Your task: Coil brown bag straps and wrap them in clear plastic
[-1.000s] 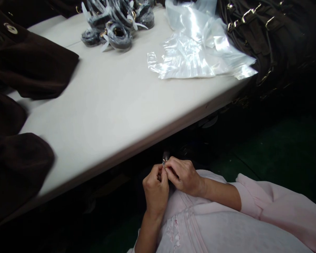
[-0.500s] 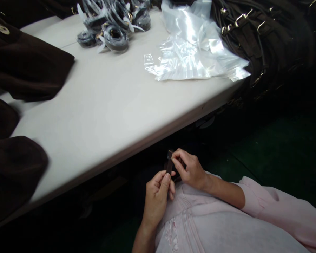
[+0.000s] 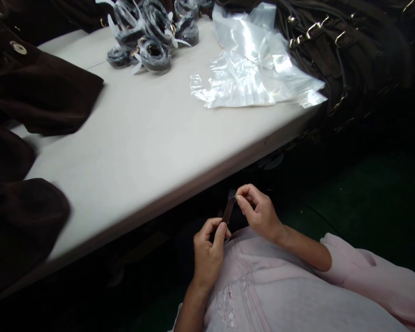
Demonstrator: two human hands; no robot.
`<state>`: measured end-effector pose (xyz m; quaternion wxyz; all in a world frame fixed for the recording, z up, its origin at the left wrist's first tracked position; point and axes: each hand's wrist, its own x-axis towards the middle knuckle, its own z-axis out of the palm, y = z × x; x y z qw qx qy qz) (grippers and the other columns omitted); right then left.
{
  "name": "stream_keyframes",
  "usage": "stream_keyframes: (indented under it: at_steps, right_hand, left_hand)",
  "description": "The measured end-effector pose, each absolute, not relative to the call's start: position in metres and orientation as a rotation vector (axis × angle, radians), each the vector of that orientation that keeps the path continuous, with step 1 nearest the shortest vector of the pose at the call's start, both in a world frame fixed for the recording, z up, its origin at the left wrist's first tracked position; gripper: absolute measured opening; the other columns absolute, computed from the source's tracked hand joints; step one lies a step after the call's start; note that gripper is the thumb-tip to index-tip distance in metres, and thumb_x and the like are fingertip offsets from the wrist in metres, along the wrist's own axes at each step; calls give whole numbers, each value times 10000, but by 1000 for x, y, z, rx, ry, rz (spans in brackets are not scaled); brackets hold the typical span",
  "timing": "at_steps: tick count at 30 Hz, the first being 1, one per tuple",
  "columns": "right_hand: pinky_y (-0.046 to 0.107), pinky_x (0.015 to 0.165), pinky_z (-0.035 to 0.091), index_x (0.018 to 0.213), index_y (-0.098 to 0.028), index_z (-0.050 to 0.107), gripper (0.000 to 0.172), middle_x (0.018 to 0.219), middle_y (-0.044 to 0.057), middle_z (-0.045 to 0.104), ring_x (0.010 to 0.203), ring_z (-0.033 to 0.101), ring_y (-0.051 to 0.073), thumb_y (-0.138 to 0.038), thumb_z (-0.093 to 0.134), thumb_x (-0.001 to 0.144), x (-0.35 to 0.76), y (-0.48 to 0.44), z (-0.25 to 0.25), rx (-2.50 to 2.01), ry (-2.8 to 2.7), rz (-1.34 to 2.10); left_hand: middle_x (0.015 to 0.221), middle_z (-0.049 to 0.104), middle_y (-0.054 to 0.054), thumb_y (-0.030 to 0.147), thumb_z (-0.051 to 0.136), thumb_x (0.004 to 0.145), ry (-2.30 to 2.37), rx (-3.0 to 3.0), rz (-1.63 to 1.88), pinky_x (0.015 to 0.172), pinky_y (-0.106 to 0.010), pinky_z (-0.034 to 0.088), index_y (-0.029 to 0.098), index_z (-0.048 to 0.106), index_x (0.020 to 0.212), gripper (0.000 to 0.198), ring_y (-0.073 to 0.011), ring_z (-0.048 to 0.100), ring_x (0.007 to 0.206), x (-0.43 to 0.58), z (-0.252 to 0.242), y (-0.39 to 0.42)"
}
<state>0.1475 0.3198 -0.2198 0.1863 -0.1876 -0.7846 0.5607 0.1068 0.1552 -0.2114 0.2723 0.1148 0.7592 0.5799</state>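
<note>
My left hand (image 3: 209, 251) is closed around the lower part of a narrow dark brown strap (image 3: 228, 211), thumb on top. The strap slants up and to the right out of that grip, over my lap and just off the table's front edge. At its upper end a thin greyish, see-through piece of film (image 3: 232, 193) shows. The fingertips of my right hand (image 3: 259, 213) pinch together at this film, beside the strap's tip. The rest of the strap, below my left fingers, is hidden.
On the white table (image 3: 134, 138) lie coiled dark straps in plastic wrap (image 3: 154, 55) and a heap of clear plastic bags (image 3: 245, 78). Dark brown bags (image 3: 51, 87) stand at the left. Many brown straps with gold buckles (image 3: 327, 50) hang over the right end.
My right hand has moved slightly up and to the right, away from my left hand. More of the strap shows between them, and its shiny tip now looks greyish and film-like.
</note>
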Motion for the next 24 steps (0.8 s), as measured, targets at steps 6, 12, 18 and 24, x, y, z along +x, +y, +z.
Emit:
stream_keyframes:
  at_steps: [6,12,18,24]
  right_hand:
    - [279,666,446,892,-208,520,83,802,17,567,720,558,147,-182,463,947,158,291,-211,-70,-2361,1522]
    - [245,566,438,874,-194,537,87,726,-5,551,610,524,119,-254,515,933,144,322,-212,-471,-2235,1549]
    - [211,552,486,947,-183,642,136,941,31,596,719,579,121,-261,666,838,144,345,-220,-435,-2484,1639]
    - [248,665,555,985,-196,686,197,996,41,585,806,607,136,-292,728,818,156,332,-233,-327,-2415,1958]
  left_hand:
    - [728,616,9,344,572,900,2009,301,1624,618,-215,446,176,640,830,193,-115,560,660,86,-208,173]
    - [645,557,18,360,554,906,1921,367,1565,600,-233,433,168,637,824,224,-116,515,602,86,-226,173]
    - [652,560,21,355,530,920,1961,370,1528,594,-230,417,173,629,834,224,-118,518,613,98,-231,171]
    - [675,574,11,361,510,930,2001,385,1503,590,-233,420,173,640,854,241,-127,538,628,97,-232,172]
